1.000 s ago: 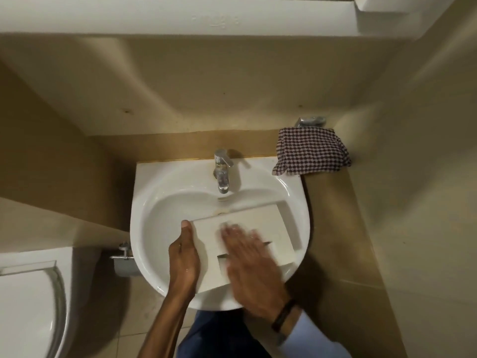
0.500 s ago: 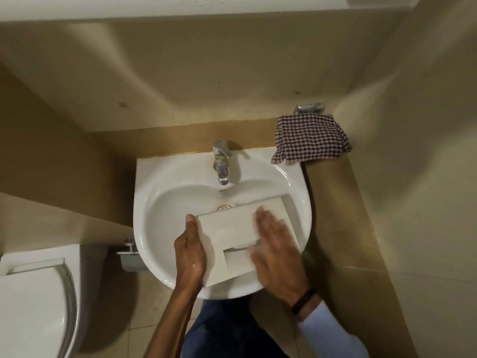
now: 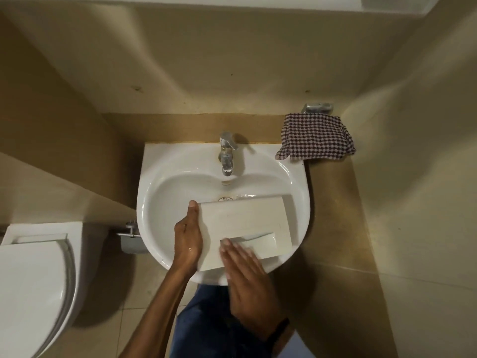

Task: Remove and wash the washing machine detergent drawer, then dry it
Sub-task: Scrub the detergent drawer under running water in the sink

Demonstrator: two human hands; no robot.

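Two hands on detergent drawer (image 3: 245, 218), head view. Drawer lies across sink (image 3: 160, 177) basin, flat face up, just below faucet (image 3: 226, 153). Left hand (image 3: 187, 236) curls round drawer's left end, thumb at far corner. Right hand (image 3: 247, 277) flat, fingers straight, pressing near edge beside handle recess; slightly blurred. Checked cloth (image 3: 316, 136) on ledge right of sink. Toilet (image 3: 31, 280) at left.

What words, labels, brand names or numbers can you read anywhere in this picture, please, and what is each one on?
No text can be read anywhere in this view.
The detergent drawer: its pale front shows no print or symbols.
The tap, sink, checked cloth and toilet: no legible brand or mark.
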